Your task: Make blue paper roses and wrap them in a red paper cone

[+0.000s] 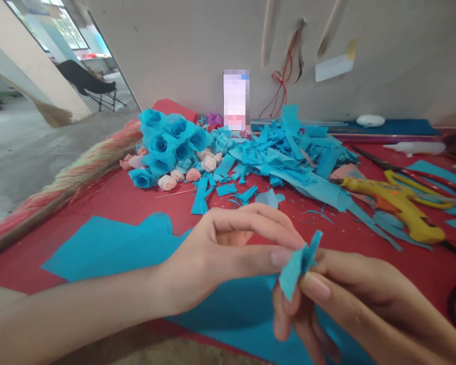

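While the left hand (216,246) and right hand (353,284) both pinch the small, folded, light-blue paper piece (293,272) at the lower right of the frame, light pressure near the fold should keep its thin layers aligned without tearing.

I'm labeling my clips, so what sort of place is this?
Probably a paper-craft workspace: blue paper flowers, a heap of cut blue paper and a yellow glue gun share a red surface.
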Action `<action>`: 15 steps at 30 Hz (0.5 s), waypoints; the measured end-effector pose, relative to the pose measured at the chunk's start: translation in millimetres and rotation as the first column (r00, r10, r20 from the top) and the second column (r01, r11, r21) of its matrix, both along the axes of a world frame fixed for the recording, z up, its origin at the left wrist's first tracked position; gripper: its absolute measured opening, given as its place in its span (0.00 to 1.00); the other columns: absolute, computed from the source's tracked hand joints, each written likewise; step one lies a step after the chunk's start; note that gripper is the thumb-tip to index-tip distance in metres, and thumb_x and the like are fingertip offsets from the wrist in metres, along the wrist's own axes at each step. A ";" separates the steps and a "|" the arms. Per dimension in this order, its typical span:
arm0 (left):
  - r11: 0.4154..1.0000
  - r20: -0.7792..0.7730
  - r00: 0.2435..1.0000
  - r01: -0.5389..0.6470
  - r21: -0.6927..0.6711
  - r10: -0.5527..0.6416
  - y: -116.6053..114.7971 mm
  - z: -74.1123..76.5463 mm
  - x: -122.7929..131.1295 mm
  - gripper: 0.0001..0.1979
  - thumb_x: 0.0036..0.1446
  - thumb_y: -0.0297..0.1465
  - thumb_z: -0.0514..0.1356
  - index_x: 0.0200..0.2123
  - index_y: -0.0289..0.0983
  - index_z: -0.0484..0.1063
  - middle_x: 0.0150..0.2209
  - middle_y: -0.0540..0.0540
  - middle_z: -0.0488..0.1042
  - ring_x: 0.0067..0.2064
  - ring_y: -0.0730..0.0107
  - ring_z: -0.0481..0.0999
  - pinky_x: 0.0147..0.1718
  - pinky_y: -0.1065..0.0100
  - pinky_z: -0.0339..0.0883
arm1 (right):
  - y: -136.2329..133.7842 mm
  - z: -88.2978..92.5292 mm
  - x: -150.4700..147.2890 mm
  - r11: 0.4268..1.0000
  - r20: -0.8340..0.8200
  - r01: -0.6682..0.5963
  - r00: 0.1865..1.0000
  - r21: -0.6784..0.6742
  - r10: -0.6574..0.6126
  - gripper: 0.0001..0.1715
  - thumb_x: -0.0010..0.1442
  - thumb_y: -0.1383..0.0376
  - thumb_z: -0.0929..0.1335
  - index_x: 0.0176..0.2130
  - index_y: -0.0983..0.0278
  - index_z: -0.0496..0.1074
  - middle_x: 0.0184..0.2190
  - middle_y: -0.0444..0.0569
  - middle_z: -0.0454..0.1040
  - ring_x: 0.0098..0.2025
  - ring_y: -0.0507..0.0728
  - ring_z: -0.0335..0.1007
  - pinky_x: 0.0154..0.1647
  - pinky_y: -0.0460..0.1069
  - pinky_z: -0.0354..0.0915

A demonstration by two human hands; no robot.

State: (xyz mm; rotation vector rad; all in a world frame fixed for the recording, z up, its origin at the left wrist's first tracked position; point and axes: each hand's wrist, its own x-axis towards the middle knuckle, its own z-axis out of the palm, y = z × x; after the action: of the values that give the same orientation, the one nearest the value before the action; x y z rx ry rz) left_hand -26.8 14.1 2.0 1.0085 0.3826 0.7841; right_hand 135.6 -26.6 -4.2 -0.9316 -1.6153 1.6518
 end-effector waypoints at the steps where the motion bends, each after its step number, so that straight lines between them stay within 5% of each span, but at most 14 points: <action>1: 0.999 0.010 0.999 0.038 -0.021 -0.038 -0.1 -0.6 0.4 0.06 0.49 0.24 0.59 0.29 0.37 0.76 0.31 0.51 0.67 0.24 0.85 0.69 0.24 0.82 0.65 | -0.3 1.0 0.2 1.000 0.013 -0.003 1.000 -0.003 0.003 0.17 0.59 0.54 0.59 0.27 0.57 0.69 0.16 0.42 0.66 0.16 0.49 0.64 0.16 0.40 0.61; 5: 0.985 0.064 0.986 0.159 -0.070 -0.154 -0.1 -1.4 1.6 0.07 0.52 0.26 0.57 0.32 0.39 0.74 0.27 0.52 0.66 0.20 0.82 0.70 0.21 0.77 0.67 | 0.6 1.5 0.9 1.000 0.117 0.002 0.993 0.009 -0.003 0.22 0.57 0.48 0.59 0.26 0.58 0.71 0.13 0.44 0.63 0.16 0.51 0.63 0.13 0.43 0.60; 15: 0.998 0.010 0.999 -0.038 -0.041 0.039 -0.5 1.1 2.8 0.04 0.46 0.23 0.61 0.25 0.35 0.76 0.30 0.50 0.66 0.31 0.81 0.70 0.31 0.80 0.67 | -1.9 -5.3 0.6 0.999 0.102 0.021 0.995 -0.043 -0.016 0.25 0.54 0.44 0.59 0.26 0.60 0.70 0.13 0.45 0.63 0.15 0.51 0.62 0.13 0.42 0.59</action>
State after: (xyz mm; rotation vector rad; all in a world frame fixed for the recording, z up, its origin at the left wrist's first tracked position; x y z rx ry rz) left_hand -23.9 13.7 3.2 0.9605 0.4085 0.8127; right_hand 136.2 -28.6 -9.5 -1.0646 -1.6378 1.6570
